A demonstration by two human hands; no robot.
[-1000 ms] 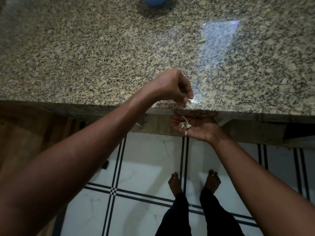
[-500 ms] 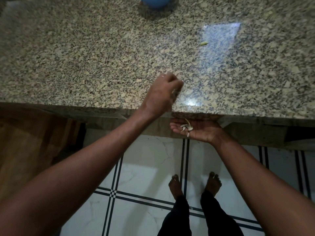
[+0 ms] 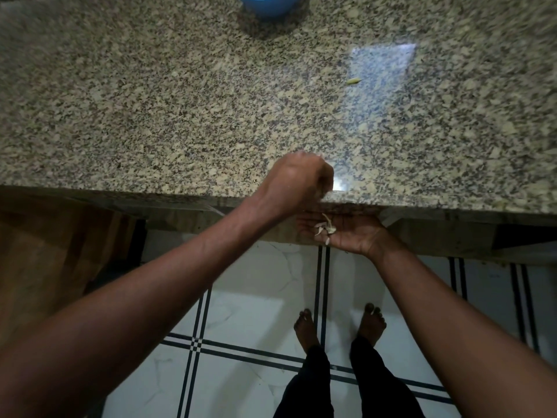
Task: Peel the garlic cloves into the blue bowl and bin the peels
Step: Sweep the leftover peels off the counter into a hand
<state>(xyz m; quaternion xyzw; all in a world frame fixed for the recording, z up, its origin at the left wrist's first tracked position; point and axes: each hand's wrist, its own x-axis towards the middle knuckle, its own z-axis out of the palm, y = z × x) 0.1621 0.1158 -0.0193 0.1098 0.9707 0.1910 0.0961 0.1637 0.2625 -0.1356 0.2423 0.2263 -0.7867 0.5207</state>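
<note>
Granite counter [image 3: 180, 101] scraps are swept off its near edge by the curled left hand [image 3: 297, 182], its grasp unclear, into the flat right hand [image 3: 346, 233] cupping peels [image 3: 325, 228] beneath.

Left hand [image 3: 297, 184], raised over the counter [image 3: 180, 116] half a second back, now sits lower at the counter's 6 o'clock edge, fingers curled, blurred. It is closer above the cupped right hand [image 3: 346, 233] holding peels [image 3: 325, 227].
</note>
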